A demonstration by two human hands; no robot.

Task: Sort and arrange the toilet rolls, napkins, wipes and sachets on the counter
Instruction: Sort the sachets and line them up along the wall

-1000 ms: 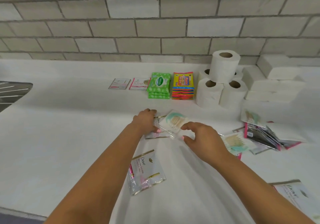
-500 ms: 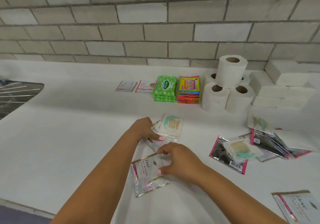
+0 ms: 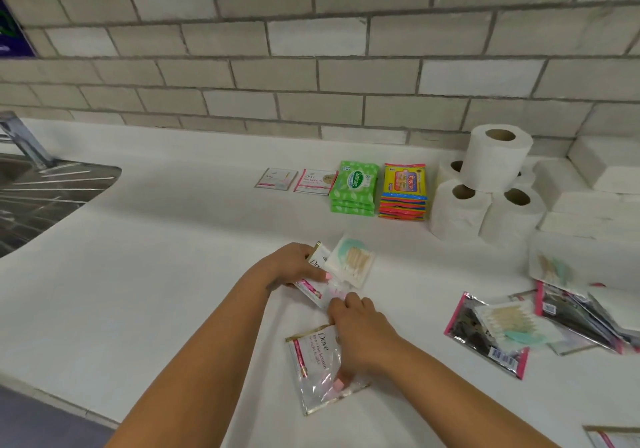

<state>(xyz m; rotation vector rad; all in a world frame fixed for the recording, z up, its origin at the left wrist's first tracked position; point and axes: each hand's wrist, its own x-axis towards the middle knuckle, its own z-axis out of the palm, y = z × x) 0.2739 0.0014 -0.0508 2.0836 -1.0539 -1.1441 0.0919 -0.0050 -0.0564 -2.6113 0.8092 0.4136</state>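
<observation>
My left hand [image 3: 294, 262] grips a small bunch of sachets [image 3: 313, 286] at mid-counter, with a cotton-bud packet [image 3: 353, 260] fanned out on top. My right hand [image 3: 363, 333] lies on a white Dove sachet [image 3: 313, 354] nearer me, thumb under its lower edge, fingertips touching the held bunch. Against the wall stand two flat sachets [image 3: 294, 180], a green wipes stack [image 3: 354, 188], a colourful wipes stack [image 3: 403, 191], several toilet rolls [image 3: 485, 184] and white napkin stacks [image 3: 595, 202].
A loose heap of sachets and cotton-bud packets [image 3: 512, 326] lies at the right. Another Dove sachet [image 3: 613, 437] pokes in at the bottom right corner. A steel sink drainer [image 3: 45, 195] and tap are at the far left. The counter's front edge runs along the lower left.
My right hand let go of the cotton-bud packet, came back toward me and settled on the near Dove sachet. My left hand keeps its bunch in place. The view shifted left.
</observation>
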